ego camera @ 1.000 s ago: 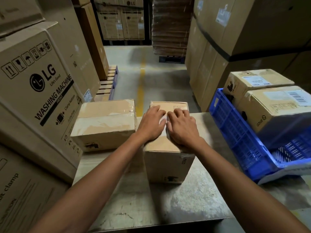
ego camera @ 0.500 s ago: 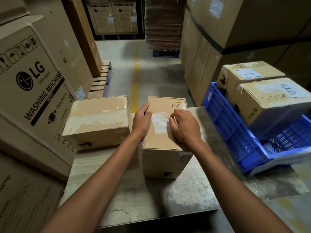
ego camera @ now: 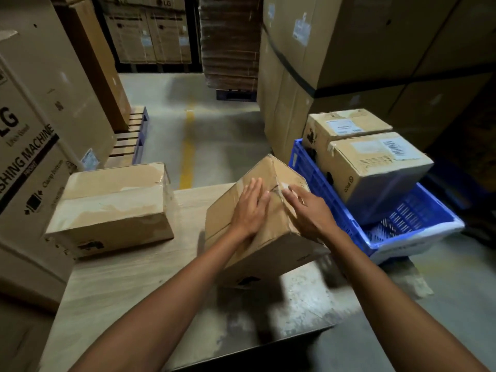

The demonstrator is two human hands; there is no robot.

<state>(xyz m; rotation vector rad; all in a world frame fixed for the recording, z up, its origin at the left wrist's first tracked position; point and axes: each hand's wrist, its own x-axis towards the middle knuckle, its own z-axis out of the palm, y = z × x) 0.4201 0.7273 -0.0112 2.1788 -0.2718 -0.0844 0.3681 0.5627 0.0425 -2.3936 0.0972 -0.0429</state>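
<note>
tilted box: a brown cardboard box (ego camera: 271,251) sits on the right part of the table (ego camera: 128,296), tipped so that one long edge points up like a ridge; its near right corner looks lifted off the surface, though motion blur makes that hard to judge.
left hand: the left hand (ego camera: 249,210) lies flat on the box's left sloping face, fingers straight and close together, gripping nothing.
right hand: the right hand (ego camera: 308,213) presses on the right sloping face just past the ridge, fingers straight and slightly spread, not curled round anything.
second box: a taped box (ego camera: 110,208) lies flat on the table's left part, apart from the tilted one.
blue crate: a blue crate (ego camera: 319,183) stands just beside the tilted box on its right, holding two cartons, a far carton (ego camera: 349,124) and a near carton (ego camera: 375,170) with a barcode label.
left side: a tall washing machine carton (ego camera: 29,162) stands against the table.
floor: a yellow line (ego camera: 188,157) runs away down the aisle.
</note>
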